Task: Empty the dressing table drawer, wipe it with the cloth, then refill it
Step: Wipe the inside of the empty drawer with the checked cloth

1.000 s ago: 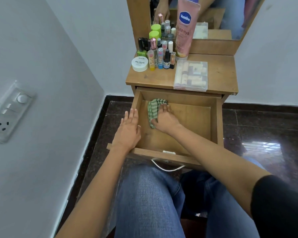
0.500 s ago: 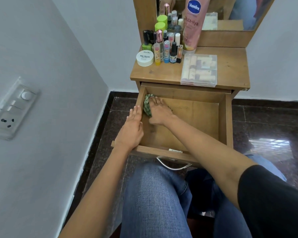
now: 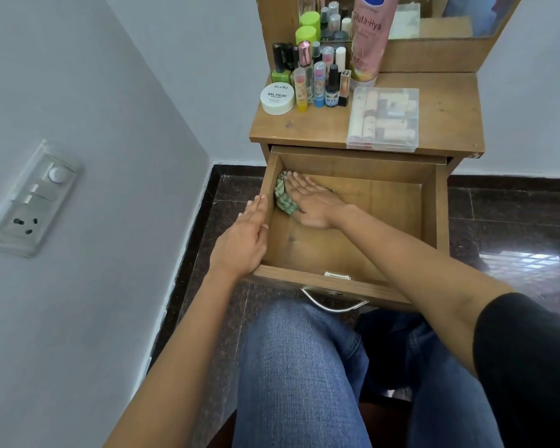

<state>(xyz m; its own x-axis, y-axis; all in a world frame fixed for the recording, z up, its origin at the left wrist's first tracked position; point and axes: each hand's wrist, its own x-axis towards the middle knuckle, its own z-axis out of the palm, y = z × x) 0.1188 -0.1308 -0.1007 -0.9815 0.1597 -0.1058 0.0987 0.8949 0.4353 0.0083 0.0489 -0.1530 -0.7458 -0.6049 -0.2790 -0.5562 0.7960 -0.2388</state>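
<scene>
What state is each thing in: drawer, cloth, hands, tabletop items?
Brown wooden drawer: pulled open, no cosmetics inside.
Green checked cloth: bunched, lying in the drawer's far-left corner.
Right hand: flat, fingers straight, pressing the cloth.
Left hand: open, resting on the drawer's left wall.
Clear plastic box: lid closed, on the tabletop.
White round jar: lidded, upright.

We're in a home, at a dressing corner. At twelve o'clock stands a small wooden dressing table (image 3: pixel 446 124), its mirror (image 3: pixel 450 24) up at one o'clock. The top is crowded with nail polish bottles (image 3: pixel 332 87), a white jar (image 3: pixel 277 98), a pink lotion tube (image 3: pixel 367 37) and a clear box (image 3: pixel 383 118). Its drawer (image 3: pixel 430 215) is pulled out. At nine o'clock, a switch plate (image 3: pixel 29 202) with a socket sits on a plain grey wall (image 3: pixel 78 92). At three o'clock there's dark polished stone floor (image 3: pixel 514 221).
</scene>
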